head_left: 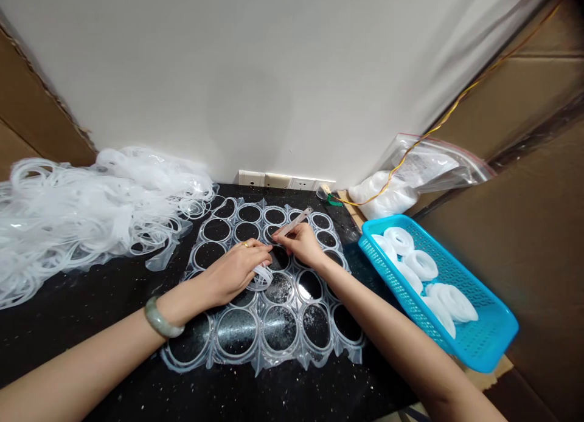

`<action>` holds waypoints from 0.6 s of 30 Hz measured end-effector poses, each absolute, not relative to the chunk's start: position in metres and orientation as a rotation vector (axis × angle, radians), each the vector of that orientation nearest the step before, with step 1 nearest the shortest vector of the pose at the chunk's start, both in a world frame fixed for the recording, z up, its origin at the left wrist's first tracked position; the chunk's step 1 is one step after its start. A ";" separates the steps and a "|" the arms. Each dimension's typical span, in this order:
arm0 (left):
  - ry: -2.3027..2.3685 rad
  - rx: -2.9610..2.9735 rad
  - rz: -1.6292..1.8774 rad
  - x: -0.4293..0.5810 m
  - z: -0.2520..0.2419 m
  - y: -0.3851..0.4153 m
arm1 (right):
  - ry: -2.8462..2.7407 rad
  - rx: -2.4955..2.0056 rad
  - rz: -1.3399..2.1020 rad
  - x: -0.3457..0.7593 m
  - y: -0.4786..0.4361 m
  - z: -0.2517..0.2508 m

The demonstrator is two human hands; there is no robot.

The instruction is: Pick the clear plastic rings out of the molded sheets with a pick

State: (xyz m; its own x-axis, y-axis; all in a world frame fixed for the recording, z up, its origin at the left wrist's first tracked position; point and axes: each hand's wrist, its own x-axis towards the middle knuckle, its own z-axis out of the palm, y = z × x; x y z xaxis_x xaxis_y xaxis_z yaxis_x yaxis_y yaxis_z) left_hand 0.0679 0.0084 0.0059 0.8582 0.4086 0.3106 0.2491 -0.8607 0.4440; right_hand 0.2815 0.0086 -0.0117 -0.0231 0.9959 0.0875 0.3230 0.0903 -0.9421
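Note:
A translucent moulded sheet (261,300) with rows of large round openings lies flat on the black worktop. My left hand (235,270) rests over its middle, fingers bent and drawn together. Several loose, thin translucent rings (261,278) are gathered under its palm and fingers. My right hand (301,244) is closed round a slim, flat, pale tool (294,222) whose back end points up and to the right. The tool's working tip is hidden by the fingers, so its kind cannot be told. Both sets of fingertips are close together at an opening near the sheet's centre.
A large heap of translucent ring scraps (86,221) covers the left side. At right stands a blue basket (495,331) holding several bundles of white rings (449,301). Behind it lies a clear plastic bag (401,179). Wall sockets (287,180) and a yellow wire (449,115) are at the back.

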 end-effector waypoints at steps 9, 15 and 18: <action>0.527 2.579 0.531 0.073 0.010 0.007 | -1.837 -1.404 0.539 0.278 -0.002 -0.006; 0.545 2.524 0.520 0.076 0.013 0.007 | -2.271 -1.582 0.057 0.272 -0.012 0.000; 0.536 2.521 0.537 0.073 0.013 0.006 | -2.326 -1.693 -0.129 0.278 0.002 0.005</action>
State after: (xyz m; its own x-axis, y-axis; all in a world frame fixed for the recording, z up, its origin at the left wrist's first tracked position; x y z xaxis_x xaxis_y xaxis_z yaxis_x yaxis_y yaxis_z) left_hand 0.0729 0.0065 0.0132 0.8444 0.4647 0.2664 0.2663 -0.7957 0.5439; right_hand 0.2784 0.0018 0.0047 -0.2863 0.9219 0.2612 0.9451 0.3165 -0.0809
